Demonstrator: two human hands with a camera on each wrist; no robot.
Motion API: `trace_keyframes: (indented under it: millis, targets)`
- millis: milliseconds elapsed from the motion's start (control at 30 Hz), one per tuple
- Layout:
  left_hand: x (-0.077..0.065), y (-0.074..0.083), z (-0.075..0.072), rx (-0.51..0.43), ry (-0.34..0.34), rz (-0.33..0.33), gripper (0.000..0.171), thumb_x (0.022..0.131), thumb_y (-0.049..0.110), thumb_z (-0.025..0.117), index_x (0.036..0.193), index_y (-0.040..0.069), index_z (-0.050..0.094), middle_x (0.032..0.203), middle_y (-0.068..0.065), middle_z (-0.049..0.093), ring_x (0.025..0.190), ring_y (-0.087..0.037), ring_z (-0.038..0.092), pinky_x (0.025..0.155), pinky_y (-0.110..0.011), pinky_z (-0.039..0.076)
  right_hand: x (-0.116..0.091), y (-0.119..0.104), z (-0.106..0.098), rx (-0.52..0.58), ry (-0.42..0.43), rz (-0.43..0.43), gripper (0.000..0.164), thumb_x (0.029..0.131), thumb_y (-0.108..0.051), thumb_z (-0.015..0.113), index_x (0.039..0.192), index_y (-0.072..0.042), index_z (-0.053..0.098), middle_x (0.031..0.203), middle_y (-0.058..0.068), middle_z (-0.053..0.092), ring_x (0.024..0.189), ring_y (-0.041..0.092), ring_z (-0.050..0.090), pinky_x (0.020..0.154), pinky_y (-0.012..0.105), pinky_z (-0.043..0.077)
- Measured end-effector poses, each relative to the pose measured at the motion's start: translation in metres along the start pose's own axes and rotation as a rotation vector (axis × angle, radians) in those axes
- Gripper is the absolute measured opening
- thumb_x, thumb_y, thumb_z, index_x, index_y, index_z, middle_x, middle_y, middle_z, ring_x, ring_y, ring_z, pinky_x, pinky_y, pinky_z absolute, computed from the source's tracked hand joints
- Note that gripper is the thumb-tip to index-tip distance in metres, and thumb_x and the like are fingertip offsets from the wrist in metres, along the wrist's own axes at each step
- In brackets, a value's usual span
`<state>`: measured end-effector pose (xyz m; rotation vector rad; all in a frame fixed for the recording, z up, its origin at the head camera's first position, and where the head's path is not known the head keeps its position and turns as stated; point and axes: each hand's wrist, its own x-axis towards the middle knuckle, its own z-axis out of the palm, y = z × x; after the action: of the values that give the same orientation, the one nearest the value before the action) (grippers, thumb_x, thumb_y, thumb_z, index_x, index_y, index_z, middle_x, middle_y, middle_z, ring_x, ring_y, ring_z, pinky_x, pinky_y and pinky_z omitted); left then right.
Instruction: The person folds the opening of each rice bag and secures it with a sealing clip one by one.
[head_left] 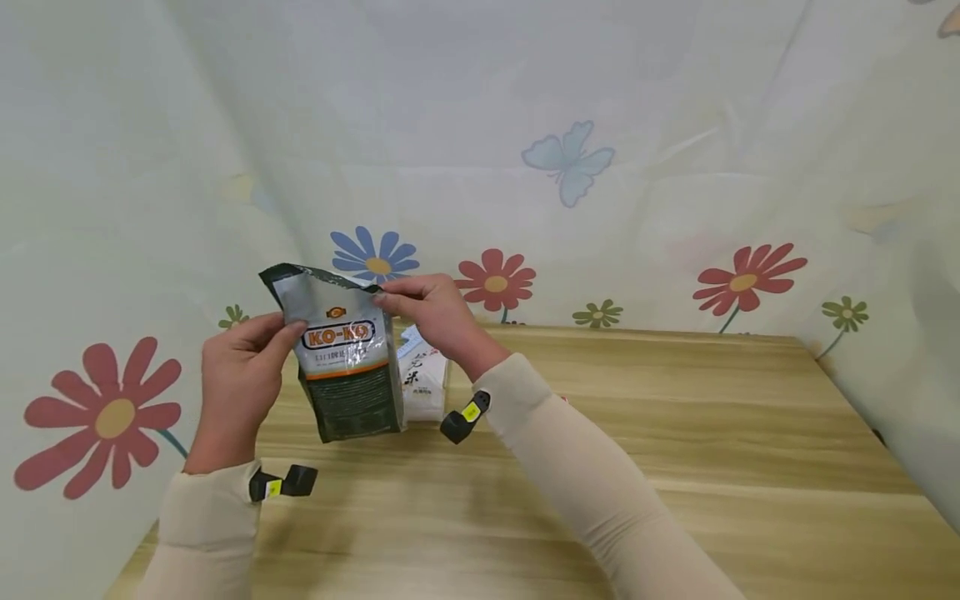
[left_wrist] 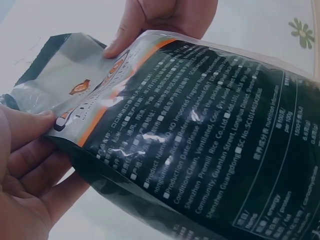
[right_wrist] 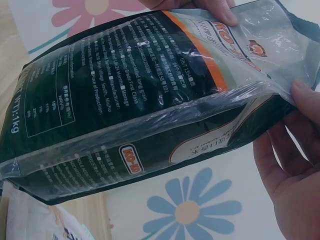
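Observation:
A dark green and silver KO-KO rice bag (head_left: 358, 404) is held up over the table, its label side toward me. My left hand (head_left: 236, 387) pinches the bag's left edge near the top, thumb on the front. At the upper right corner, my right hand (head_left: 442, 321) grips the bag between thumb and fingers. The bag's top edge looks creased and partly folded; whether it is sealed I cannot tell. Small print and a nutrition table cover the green part of the bag (left_wrist: 200, 130) in the left wrist view. Its clear-edged side panel shows in the right wrist view.
Behind the bag a white package (head_left: 426, 387) with dark lettering stands on the wooden table (head_left: 675, 433), partly hidden. A pale curtain (head_left: 450, 100) with flowers and a butterfly hangs around the table's back and sides.

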<state>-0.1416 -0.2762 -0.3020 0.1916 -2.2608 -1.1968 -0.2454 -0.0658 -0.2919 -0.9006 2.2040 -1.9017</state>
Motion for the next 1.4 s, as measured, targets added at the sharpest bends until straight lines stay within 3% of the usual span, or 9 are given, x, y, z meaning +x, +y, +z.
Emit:
trace_keyframes:
  millis: [133,367,567,733,967,1100,1300,1400]
  targets:
    - [0.001,0.01,0.011,-0.027,-0.024,0.064,0.034,0.094,0.033,0.063,0.118,0.01,0.071,0.11,-0.013,0.071,0.089,0.001,0.06,0.077,-0.01,0.047,-0.01,-0.002,-0.015,0.01,0.023,-0.009,0.026,0.092,-0.019,0.068,0.115,-0.008,0.072,0.116,0.007,0.069,0.103,0.014,0.065,0.09,0.031,0.054]
    - [-0.002,0.017,0.033,-0.094,-0.107,0.121,0.029,0.093,0.031,0.066,0.11,0.009,0.074,0.093,0.007,0.07,0.084,0.001,0.061,0.072,-0.013,0.047,-0.026,0.008,-0.04,0.015,0.074,-0.014,0.024,0.091,-0.02,0.068,0.112,-0.008,0.073,0.112,0.006,0.069,0.099,0.014,0.065,0.094,0.037,0.053]
    - [-0.007,0.025,0.053,-0.129,-0.154,0.121,0.032,0.093,0.029,0.066,0.113,0.006,0.072,0.103,-0.013,0.072,0.083,0.004,0.062,0.073,-0.011,0.049,-0.037,0.016,-0.057,0.009,0.115,-0.082,0.023,0.09,-0.011,0.068,0.11,-0.001,0.073,0.113,0.011,0.067,0.098,0.013,0.064,0.089,0.034,0.055]
    - [-0.009,0.032,0.069,-0.18,-0.195,0.114,0.033,0.094,0.029,0.065,0.115,0.004,0.071,0.106,-0.015,0.072,0.084,0.004,0.063,0.074,-0.012,0.05,-0.048,0.018,-0.071,-0.005,0.159,-0.065,0.023,0.091,-0.011,0.068,0.11,0.0,0.072,0.109,0.011,0.061,0.1,0.011,0.057,0.088,0.037,0.055]
    - [-0.013,0.034,0.088,-0.224,-0.222,0.121,0.032,0.093,0.025,0.066,0.114,0.002,0.071,0.106,-0.015,0.072,0.086,0.003,0.064,0.076,-0.012,0.051,-0.061,0.023,-0.085,0.003,0.181,-0.023,0.022,0.091,-0.013,0.067,0.109,-0.001,0.073,0.108,0.014,0.07,0.095,0.014,0.065,0.091,0.037,0.054]
    - [-0.015,0.036,0.097,-0.227,-0.234,0.125,0.031,0.094,0.025,0.065,0.114,0.003,0.071,0.107,-0.014,0.072,0.086,0.002,0.064,0.076,-0.011,0.051,-0.066,0.025,-0.091,0.008,0.208,-0.014,0.022,0.091,-0.013,0.067,0.107,0.0,0.073,0.108,0.015,0.07,0.094,0.014,0.065,0.094,0.044,0.052]
    - [-0.018,0.044,0.108,-0.249,-0.252,0.145,0.028,0.094,0.022,0.065,0.114,0.003,0.072,0.104,-0.016,0.072,0.083,-0.002,0.063,0.072,-0.012,0.051,-0.074,0.025,-0.102,0.023,0.248,0.001,0.023,0.09,-0.011,0.068,0.107,0.003,0.072,0.109,0.014,0.069,0.094,0.011,0.064,0.092,0.038,0.054]
    - [-0.019,0.048,0.115,-0.264,-0.267,0.166,0.025,0.094,0.021,0.065,0.11,0.004,0.073,0.099,-0.016,0.072,0.08,-0.006,0.063,0.07,-0.014,0.051,-0.079,0.025,-0.107,0.041,0.271,0.012,0.023,0.09,-0.01,0.068,0.107,0.004,0.071,0.109,0.015,0.069,0.094,0.011,0.064,0.094,0.041,0.053]
